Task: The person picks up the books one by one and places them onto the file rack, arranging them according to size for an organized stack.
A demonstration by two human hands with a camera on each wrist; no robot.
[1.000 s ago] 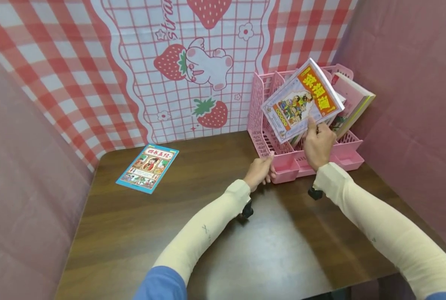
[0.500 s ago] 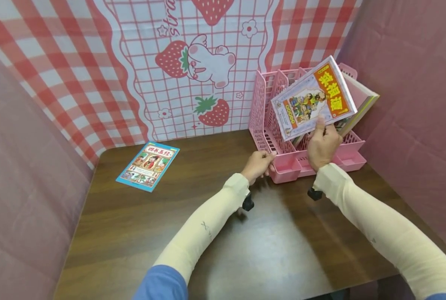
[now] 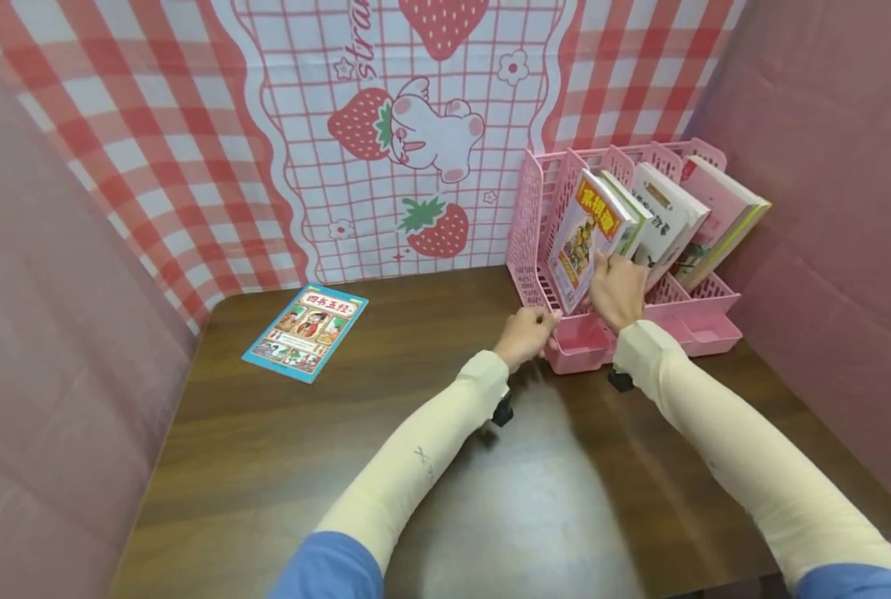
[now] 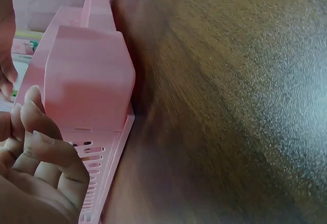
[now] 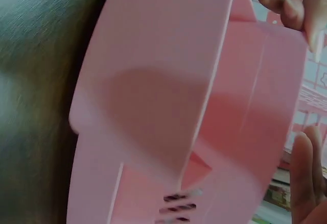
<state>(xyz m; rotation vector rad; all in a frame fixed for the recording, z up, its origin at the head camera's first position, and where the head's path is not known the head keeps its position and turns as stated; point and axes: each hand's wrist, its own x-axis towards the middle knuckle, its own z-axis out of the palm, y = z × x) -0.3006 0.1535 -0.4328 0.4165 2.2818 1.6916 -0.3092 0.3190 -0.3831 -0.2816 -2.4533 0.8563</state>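
Note:
A pink plastic book rack (image 3: pixel 535 225) with upright dividers and small front trays stands at the table's right rear. My right hand (image 3: pixel 619 291) pinches a purple-white comic book (image 3: pixel 584 241) with a red-and-yellow title panel, thumb on its cover. The book leans in the rack's left part, its lower edge down by the rack floor. My left hand (image 3: pixel 526 334) holds the rack's front left corner, its fingers (image 4: pixel 56 155) curled there. In the right wrist view, the book in my right hand (image 5: pixel 306 175) is out of sight.
Several books stand tilted in the rack, including a white book (image 3: pixel 662 212) and a pink book (image 3: pixel 718 208). A blue-bordered book (image 3: pixel 306 331) lies flat on the brown wooden table (image 3: pixel 265 466) at left. Red-checked cloth (image 3: pixel 423 150) hangs behind.
My right hand has lowered the purple-white book leftward from in front of the rack into its left part, turning it more upright. My left hand stays at the rack's corner.

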